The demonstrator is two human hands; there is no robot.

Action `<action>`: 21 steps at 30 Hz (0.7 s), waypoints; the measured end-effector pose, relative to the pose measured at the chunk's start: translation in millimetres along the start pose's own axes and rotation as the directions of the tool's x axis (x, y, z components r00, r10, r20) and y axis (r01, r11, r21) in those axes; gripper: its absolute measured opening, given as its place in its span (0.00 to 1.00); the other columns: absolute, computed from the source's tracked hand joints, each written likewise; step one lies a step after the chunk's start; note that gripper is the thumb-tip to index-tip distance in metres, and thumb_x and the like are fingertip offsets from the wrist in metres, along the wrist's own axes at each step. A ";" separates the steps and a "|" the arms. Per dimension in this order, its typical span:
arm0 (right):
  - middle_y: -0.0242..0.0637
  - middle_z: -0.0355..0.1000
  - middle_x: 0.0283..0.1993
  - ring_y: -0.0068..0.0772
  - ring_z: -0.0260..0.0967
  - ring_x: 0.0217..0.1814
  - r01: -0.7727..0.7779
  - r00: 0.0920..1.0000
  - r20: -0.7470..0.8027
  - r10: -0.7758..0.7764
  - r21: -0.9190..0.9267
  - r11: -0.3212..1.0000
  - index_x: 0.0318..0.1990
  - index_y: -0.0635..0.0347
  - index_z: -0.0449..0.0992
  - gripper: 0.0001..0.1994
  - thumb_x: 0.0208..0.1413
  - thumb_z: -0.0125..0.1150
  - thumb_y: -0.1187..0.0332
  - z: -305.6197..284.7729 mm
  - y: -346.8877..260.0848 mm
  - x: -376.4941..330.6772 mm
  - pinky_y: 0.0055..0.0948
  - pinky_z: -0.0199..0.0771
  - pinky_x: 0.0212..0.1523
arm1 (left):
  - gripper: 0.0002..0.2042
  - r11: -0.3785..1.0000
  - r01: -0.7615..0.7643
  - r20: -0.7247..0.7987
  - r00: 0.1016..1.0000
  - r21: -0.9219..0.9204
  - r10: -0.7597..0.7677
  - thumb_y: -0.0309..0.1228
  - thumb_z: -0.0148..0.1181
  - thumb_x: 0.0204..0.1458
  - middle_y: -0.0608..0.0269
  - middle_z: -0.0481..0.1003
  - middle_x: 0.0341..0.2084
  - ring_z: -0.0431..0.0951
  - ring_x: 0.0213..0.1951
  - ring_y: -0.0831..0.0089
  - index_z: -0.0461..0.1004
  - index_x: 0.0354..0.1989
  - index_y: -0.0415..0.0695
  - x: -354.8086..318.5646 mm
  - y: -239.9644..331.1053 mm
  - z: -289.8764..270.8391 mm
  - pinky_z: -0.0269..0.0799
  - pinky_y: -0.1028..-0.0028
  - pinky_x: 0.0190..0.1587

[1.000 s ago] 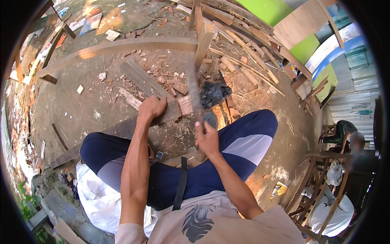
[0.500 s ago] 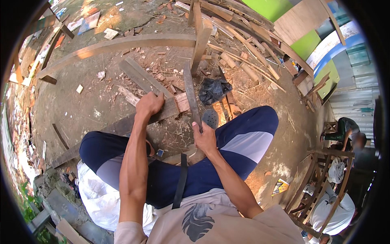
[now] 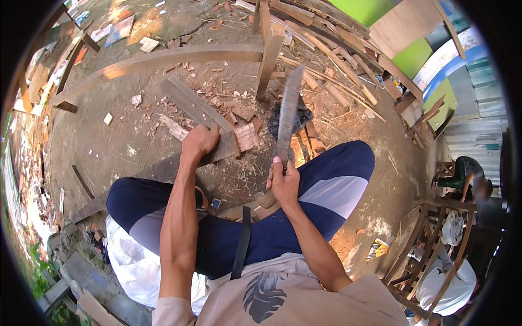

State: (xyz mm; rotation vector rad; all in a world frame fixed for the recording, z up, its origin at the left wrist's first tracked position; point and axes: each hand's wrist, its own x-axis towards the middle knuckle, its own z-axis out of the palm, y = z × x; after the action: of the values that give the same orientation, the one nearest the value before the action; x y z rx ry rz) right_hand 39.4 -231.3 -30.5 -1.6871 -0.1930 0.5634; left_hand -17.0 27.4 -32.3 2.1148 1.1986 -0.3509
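I sit on the ground with my knees spread. My left hand (image 3: 199, 142) presses down on a long dark wooden plank (image 3: 163, 169) that lies across the dirt in front of me. Its chopped, pale end (image 3: 246, 137) lies just right of that hand. My right hand (image 3: 283, 182) is closed around the handle of a long machete (image 3: 288, 111), whose blurred blade is raised upward above the plank end. Wood chips lie around the plank.
A curved wooden beam (image 3: 163, 58) and an upright post (image 3: 269, 51) stand ahead. Loose planks and sticks (image 3: 337, 81) pile at the far right. A dark cloth (image 3: 302, 117) lies behind the blade. Another person (image 3: 467, 174) crouches at the right by wooden chair frames (image 3: 429, 239).
The machete has swung up from near the plank end to a raised position. My left hand stays on the plank.
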 end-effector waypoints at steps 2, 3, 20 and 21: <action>0.33 0.69 0.16 0.23 0.68 0.14 0.022 0.998 0.061 -0.012 -0.169 0.985 0.31 0.63 0.72 0.17 0.67 0.56 0.58 6.0 10.0 0.0 0.28 0.65 0.17 | 0.38 1.000 0.001 0.008 1.000 0.009 -0.002 0.57 0.40 0.59 0.28 0.77 0.45 0.77 0.53 0.39 0.78 0.46 0.25 1.9 -1.4 1.1 0.70 0.54 0.58; 0.32 0.69 0.16 0.21 0.68 0.15 0.040 0.991 0.134 0.002 -0.312 0.949 0.30 0.62 0.72 0.16 0.67 0.56 0.59 7.3 10.5 -0.3 0.26 0.64 0.16 | 0.38 1.000 0.001 0.000 1.000 -0.002 -0.001 0.57 0.40 0.59 0.28 0.77 0.44 0.77 0.53 0.39 0.78 0.46 0.25 2.9 -3.1 3.4 0.70 0.54 0.58; 0.27 0.64 0.16 0.18 0.63 0.13 0.051 0.999 0.025 -0.047 -0.183 0.982 0.36 0.61 0.71 0.14 0.69 0.54 0.60 13.9 16.2 -7.1 0.23 0.61 0.15 | 0.32 0.999 0.043 0.061 0.997 -0.006 -0.043 0.52 0.44 0.58 0.30 0.76 0.47 0.77 0.53 0.40 0.77 0.50 0.30 -3.2 3.2 -3.7 0.69 0.54 0.58; 0.27 0.63 0.16 0.18 0.64 0.13 0.230 0.970 0.177 -0.165 -0.461 0.857 0.35 0.60 0.71 0.13 0.69 0.54 0.61 14.5 18.0 -7.4 0.22 0.61 0.15 | 0.32 0.999 0.048 0.049 0.998 -0.009 -0.047 0.52 0.44 0.58 0.30 0.76 0.47 0.77 0.54 0.40 0.77 0.50 0.30 -4.2 3.8 -3.6 0.69 0.54 0.59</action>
State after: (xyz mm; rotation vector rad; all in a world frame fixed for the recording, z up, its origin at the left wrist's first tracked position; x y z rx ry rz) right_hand 22.9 -225.4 -47.3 -2.0786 -0.6408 0.4950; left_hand -16.4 25.8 -25.8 2.0607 1.2215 -0.4147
